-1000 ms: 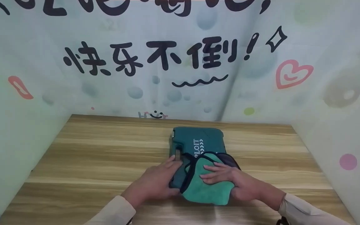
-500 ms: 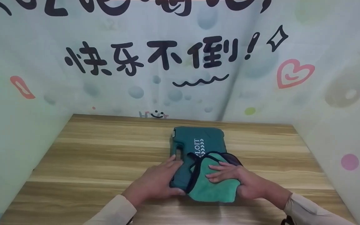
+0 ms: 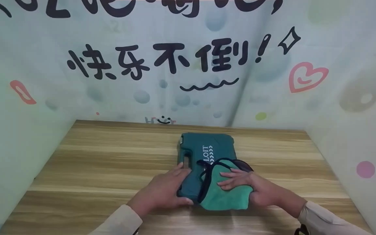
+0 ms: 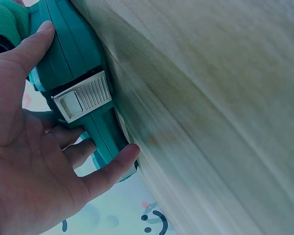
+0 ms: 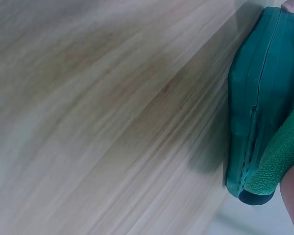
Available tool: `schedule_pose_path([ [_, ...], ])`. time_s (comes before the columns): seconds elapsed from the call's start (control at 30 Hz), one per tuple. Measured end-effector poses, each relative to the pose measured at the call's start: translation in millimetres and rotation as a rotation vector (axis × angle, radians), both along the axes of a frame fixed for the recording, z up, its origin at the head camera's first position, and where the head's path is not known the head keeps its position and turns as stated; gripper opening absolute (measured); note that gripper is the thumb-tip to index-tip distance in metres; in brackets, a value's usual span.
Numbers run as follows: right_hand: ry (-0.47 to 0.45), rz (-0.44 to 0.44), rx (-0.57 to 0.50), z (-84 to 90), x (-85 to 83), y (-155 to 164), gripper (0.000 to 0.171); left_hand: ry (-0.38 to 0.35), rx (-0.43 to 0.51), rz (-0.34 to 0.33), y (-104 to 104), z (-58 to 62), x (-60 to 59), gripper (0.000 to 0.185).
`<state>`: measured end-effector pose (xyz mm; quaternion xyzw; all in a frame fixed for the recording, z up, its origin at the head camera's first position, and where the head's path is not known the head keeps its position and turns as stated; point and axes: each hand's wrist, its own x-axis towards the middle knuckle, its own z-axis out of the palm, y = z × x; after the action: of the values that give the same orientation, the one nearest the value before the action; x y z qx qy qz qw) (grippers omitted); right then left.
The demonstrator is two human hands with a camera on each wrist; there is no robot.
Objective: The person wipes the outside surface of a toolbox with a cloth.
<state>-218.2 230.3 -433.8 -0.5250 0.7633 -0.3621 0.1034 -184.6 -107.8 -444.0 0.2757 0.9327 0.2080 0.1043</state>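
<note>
A dark green plastic tool case (image 3: pixel 207 143) with white lettering lies flat on the wooden table. My left hand (image 3: pixel 166 186) holds its left side: the thumb braces the near end, while fingers reach the handle side. The left wrist view shows a pale latch (image 4: pixel 83 98) beside that palm. Over the near right part of the case lies a bright green cleaning cloth (image 3: pixel 220 199) with dark edging. My right hand (image 3: pixel 246 186) presses this cloth onto the lid, fingers extended. In the right wrist view, the cloth (image 5: pixel 279 156) folds over the case's side (image 5: pixel 255 73).
The wooden tabletop (image 3: pixel 103 153) extends around the case. A printed backdrop (image 3: pixel 126 98) with dark characters hangs behind the table, and pale printed panels stand at the left and right.
My right hand and the cloth have slid to the right over the lid, mostly during the first half second. My left hand and the case have hardly moved.
</note>
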Motion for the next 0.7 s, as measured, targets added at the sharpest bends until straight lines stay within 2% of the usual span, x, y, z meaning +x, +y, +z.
schedule_pose_path([
  [0.17, -0.024, -0.014, 0.002, -1.3, -0.5, 1.8, 0.057, -0.010, 0.004, 0.008, -0.5, -0.8, 1.6, 0.097],
  [0.53, -0.004, -0.005, -0.048, -1.6, -2.7, 1.8, 0.042, -0.043, 0.010, 0.029, 0.6, 2.4, 2.9, 0.098],
  [0.63, 0.002, -0.005, -0.056, -2.0, -3.4, 2.3, 0.044, -0.045, 0.009, 0.025, 0.7, 2.5, 2.7, 0.097],
  [0.7, 0.005, -0.006, -0.062, -2.8, -4.2, 2.9, 0.052, -0.029, 0.005, 0.011, 0.7, 1.9, 2.4, 0.097],
])
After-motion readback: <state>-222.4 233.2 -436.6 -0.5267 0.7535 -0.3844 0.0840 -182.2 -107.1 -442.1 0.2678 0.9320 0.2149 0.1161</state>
